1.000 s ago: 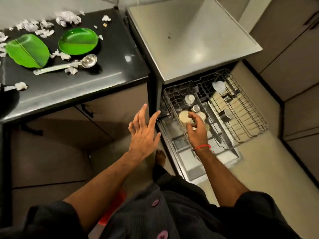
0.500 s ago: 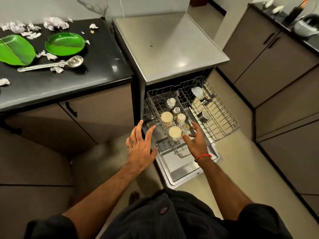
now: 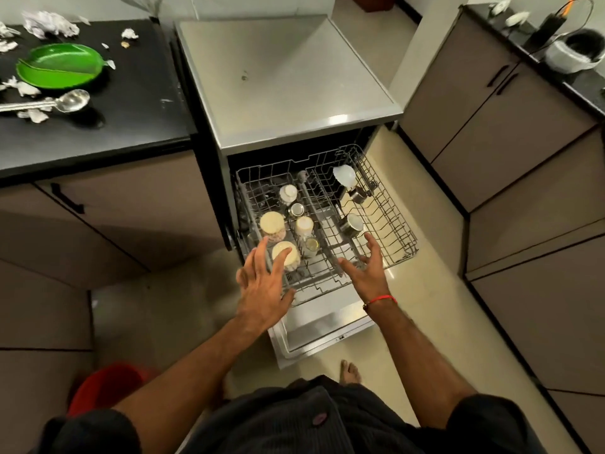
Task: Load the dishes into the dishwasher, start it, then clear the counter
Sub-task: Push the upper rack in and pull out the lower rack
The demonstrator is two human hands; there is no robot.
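- The pulled-out grey wire dishwasher rack [image 3: 386, 224] sits over the lowered dishwasher door [image 3: 324, 329], at the middle of my view. Upturned pale cups and small steel tumblers [image 3: 296, 209] stand in its left half, mouths down, I'd guess so water drains off them.
- A white bowl [image 3: 344, 175] leans at the far right of the rack, with a steel cup [image 3: 352, 224] nearer; the right rows are otherwise bare wire.
- My left hand [image 3: 262, 286] is spread flat, fingers straight, over the rack's near-left corner, holding nothing. Whether it touches the wire or the nearest cup I can't tell.
- My right hand [image 3: 368, 267] is open too, fingers loosely splayed at the near edge, gripping nothing. I read both hands as placed to push the rack in.
- On the black table [image 3: 137, 103] far left, a green leaf-shaped plate [image 3: 62, 67], a steel ladle [image 3: 65, 101] and crumpled white paper scraps [image 3: 49, 22] still wait, so loading isn't finished.
- The ladle's handle is cut off at the left edge, the lower rack is hidden, and a blurred red thing [image 3: 104, 385] sits near my left arm.
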